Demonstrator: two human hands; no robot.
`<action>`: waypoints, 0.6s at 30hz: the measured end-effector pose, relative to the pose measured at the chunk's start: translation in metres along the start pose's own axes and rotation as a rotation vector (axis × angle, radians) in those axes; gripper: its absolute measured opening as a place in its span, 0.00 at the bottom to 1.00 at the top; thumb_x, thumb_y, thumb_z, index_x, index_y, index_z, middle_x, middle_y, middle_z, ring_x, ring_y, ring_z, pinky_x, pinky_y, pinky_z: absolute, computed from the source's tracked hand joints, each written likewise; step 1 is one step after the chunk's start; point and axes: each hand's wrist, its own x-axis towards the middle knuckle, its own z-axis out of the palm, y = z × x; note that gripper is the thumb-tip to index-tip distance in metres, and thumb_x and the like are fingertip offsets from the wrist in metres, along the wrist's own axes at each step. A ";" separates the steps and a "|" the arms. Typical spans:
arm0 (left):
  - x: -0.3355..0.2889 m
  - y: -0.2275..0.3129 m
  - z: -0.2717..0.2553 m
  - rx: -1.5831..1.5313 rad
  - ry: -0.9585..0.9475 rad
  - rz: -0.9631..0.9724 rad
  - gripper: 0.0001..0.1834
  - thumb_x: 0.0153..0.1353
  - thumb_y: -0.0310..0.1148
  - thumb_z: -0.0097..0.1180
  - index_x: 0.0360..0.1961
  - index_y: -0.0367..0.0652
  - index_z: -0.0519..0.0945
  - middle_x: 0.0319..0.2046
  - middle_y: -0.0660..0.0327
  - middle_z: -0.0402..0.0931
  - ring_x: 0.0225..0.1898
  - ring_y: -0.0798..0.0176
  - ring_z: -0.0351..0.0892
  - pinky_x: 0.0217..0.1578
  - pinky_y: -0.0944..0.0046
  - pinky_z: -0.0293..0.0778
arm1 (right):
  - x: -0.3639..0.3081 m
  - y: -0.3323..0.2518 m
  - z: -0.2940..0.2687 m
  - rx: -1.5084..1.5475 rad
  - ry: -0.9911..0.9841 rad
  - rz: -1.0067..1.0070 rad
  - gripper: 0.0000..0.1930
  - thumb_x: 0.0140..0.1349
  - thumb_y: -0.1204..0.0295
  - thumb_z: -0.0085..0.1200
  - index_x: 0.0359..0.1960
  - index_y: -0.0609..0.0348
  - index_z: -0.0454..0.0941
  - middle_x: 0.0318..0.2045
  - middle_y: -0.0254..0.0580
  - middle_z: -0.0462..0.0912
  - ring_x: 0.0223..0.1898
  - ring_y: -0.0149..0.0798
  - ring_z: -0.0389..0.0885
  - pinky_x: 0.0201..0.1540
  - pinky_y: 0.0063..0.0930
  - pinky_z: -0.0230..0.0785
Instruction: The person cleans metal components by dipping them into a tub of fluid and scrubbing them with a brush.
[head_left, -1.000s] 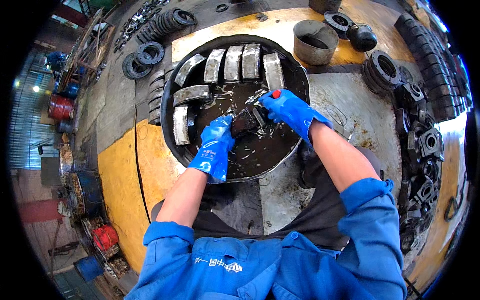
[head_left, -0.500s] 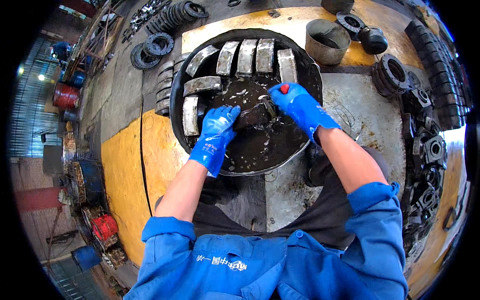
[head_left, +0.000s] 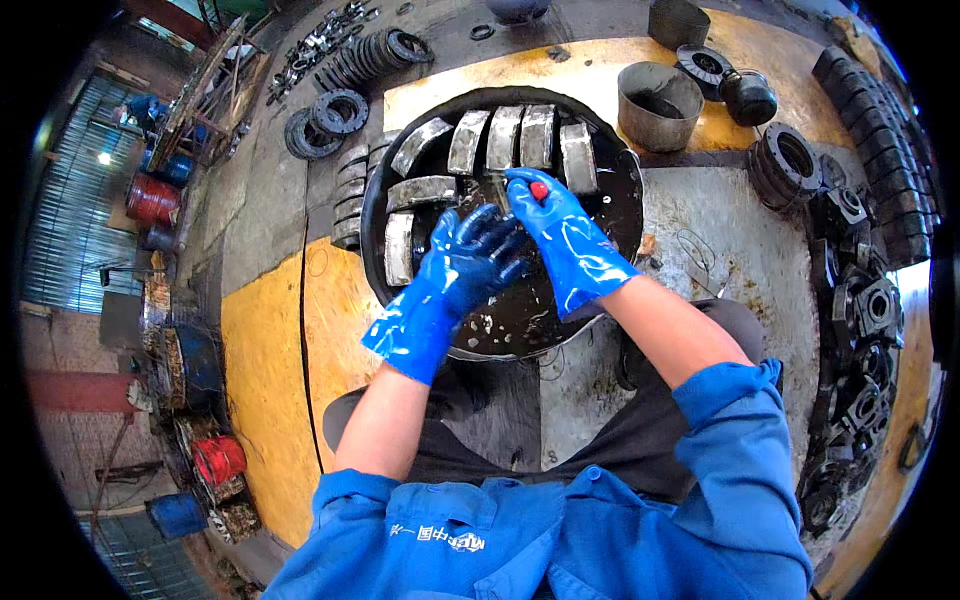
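Observation:
Both my hands, in blue rubber gloves, are over a round black basin (head_left: 375,182) of dark liquid. My left hand (head_left: 468,262) is wet and dark on the palm side, its fingers spread with nothing in them. Close beside it, my right hand (head_left: 545,215) is closed round a tool with a red handle end (head_left: 539,190); the glove hides most of the tool. Curved metal blocks (head_left: 503,140) stand along the basin's far side, and others, such as a pale block (head_left: 399,248), line its left side. Pale bits float on the liquid.
A metal bucket (head_left: 659,112) stands beyond the basin at the right. More curved blocks (head_left: 350,195) lie just outside its left rim. Flanged rings (head_left: 785,165) and a heap of metal castings (head_left: 848,300) are on the right. Black rings (head_left: 340,112) lie at the far left.
My left hand has come up out of the liquid, off a dark block, and turned with its fingers spread. My right hand has moved left with the red-handled tool, closer to it.

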 end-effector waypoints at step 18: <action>0.006 -0.065 0.053 -0.011 -0.095 0.076 0.29 0.71 0.55 0.66 0.64 0.49 0.80 0.61 0.53 0.83 0.60 0.48 0.82 0.65 0.41 0.78 | 0.012 -0.015 -0.009 -0.358 -0.089 0.047 0.19 0.73 0.51 0.60 0.55 0.48 0.87 0.48 0.54 0.91 0.50 0.57 0.90 0.55 0.47 0.81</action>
